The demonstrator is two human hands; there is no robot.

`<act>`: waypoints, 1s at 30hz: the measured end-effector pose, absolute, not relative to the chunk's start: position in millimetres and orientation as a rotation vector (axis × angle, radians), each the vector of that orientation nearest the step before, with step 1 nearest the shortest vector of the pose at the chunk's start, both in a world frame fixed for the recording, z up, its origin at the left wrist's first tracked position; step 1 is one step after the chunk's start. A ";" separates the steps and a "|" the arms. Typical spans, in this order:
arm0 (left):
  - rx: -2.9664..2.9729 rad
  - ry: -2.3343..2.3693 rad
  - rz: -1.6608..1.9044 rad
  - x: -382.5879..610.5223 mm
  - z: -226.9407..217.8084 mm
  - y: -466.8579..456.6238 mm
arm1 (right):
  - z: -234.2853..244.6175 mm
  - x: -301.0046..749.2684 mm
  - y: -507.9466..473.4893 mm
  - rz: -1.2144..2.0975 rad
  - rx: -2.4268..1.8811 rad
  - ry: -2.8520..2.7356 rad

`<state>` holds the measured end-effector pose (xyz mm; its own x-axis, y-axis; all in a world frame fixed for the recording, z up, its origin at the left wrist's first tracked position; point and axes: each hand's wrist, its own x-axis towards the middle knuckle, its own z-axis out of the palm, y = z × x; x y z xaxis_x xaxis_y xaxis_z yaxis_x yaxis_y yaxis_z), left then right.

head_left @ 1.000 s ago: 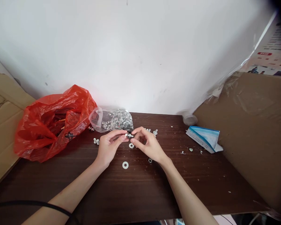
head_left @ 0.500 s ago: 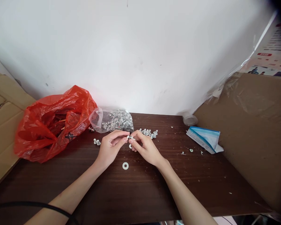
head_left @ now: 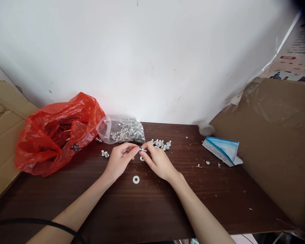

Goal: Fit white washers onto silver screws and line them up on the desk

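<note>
Just in front of the clear bag, a small silver bolt point(head_left: 143, 149) lies between my two hands. My left hand point(head_left: 119, 161) is closed, thumb and forefinger pinched at the bolt's left end. My right hand point(head_left: 159, 161) is closed too, its thumb and fingers on the right part of the bolt. A flat washer point(head_left: 141, 158) shows partly beneath the right fingertips. Nearer to me, another flat washer point(head_left: 136, 179) lies flat on the dark wooden table point(head_left: 132, 210).
Several bolts point(head_left: 163, 145) cluster right of my hands; two more bolts point(head_left: 105, 154) lie left. Behind stand a clear bag of metal parts point(head_left: 128, 130) and a red plastic bag point(head_left: 40, 135). A blue-white packet point(head_left: 221, 150), a round clear container point(head_left: 206, 129) and cardboard point(head_left: 269, 135) are right.
My left thumb and fingers have shifted slightly at the bolt's end, with the fingers more curled. The right fingers have drawn in a little. The bolt stays between the hands.
</note>
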<state>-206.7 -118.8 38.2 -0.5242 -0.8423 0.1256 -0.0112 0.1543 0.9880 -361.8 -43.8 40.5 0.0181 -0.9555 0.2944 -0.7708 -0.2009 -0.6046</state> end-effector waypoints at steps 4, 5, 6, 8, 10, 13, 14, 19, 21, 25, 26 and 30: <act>0.776 -1.759 -1.364 -206.3 36.4 -118.2 | 40.0 -362.6 -44.9 -0.937 -2.067 1.841; 0.732 -1.760 -1.340 -205.9 36.8 -118.0 | 40.0 -362.8 -45.1 -0.936 -2.073 1.852; 0.696 -1.754 -1.327 -205.5 37.3 -118.0 | 40.0 -363.0 -45.2 -0.937 -2.077 1.863; 0.692 -1.733 -1.337 -204.5 38.0 -118.5 | 39.9 -363.2 -45.2 -0.934 -2.082 1.889; 0.774 -1.739 -1.352 -203.7 38.1 -119.6 | 39.5 -363.3 -45.1 -0.922 -2.090 1.912; 0.815 -1.828 -1.272 -203.3 38.7 -120.6 | 38.4 -363.2 -45.0 -0.902 -2.109 1.926; 0.783 -1.864 -1.236 -203.3 39.5 -120.6 | 38.0 -363.2 -45.1 -0.901 -2.111 1.930; 0.716 -1.906 -1.163 -202.6 42.1 -121.2 | 37.3 -362.9 -45.4 -0.909 -2.106 1.945; 0.794 -1.921 -1.150 -202.0 40.8 -122.7 | 37.3 -362.4 -45.6 -0.902 -2.118 1.934; 0.803 -1.987 -1.122 -201.7 38.1 -124.3 | 36.7 -361.7 -45.7 -0.885 -2.136 1.920; 0.778 -1.976 -1.105 -201.8 37.9 -124.1 | 36.5 -361.7 -45.7 -0.888 -2.133 1.922; 0.783 -1.906 -1.107 -202.1 37.2 -123.6 | 35.7 -361.6 -45.5 -0.911 -2.132 1.951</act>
